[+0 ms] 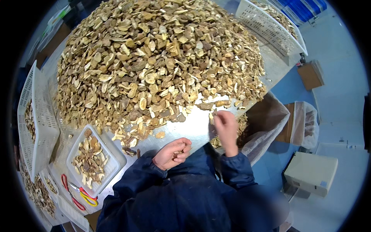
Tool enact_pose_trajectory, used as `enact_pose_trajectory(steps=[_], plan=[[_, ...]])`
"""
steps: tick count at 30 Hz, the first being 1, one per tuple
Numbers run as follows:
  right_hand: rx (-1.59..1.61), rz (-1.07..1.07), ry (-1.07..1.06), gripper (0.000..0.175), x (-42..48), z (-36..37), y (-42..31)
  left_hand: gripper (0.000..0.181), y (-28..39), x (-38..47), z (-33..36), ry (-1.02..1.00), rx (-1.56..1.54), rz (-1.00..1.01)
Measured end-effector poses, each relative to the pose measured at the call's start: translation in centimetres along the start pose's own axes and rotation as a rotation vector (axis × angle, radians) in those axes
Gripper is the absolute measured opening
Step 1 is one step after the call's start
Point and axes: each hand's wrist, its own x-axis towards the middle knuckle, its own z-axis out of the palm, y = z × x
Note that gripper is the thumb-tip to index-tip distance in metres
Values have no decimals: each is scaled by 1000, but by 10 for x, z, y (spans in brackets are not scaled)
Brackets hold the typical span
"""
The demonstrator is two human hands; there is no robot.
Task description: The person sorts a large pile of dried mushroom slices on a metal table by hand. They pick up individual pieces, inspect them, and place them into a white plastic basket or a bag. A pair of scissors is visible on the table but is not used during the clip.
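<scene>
A large heap of dried, sliced mushroom pieces (156, 58) covers most of the metal table (185, 127). My left hand (174, 153), palm partly up at the table's near edge, has its fingers curled around a few brown pieces. To its right, my right hand (227, 129) pinches a pale slice (211, 118) between thumb and fingertips, just above the table and in front of the heap. A white plastic tray (117, 161) with loose mushroom slices stands to the left of my left hand.
Scissors with red handles (69, 192) and scissors with yellow and red handles (88, 198) lie by the tray. White perforated baskets stand at left (43, 124) and upper right (269, 30). A plastic-lined box (266, 124) is beyond the table's right edge, near a cardboard box (310, 75).
</scene>
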Motion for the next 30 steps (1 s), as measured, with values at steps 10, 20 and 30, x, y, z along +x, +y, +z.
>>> enact_pose_trajectory(steps=[10, 20, 30], plan=[[-443, -179, 21, 14, 23, 5, 14, 24, -9, 2, 5, 87, 71, 36], [-478, -56, 375, 20, 41, -78, 75, 24, -11, 6, 6, 98, 88, -11], [-293, 113, -101, 67, 197, -54, 80, 27, -10, 12, 6, 88, 62, 0]])
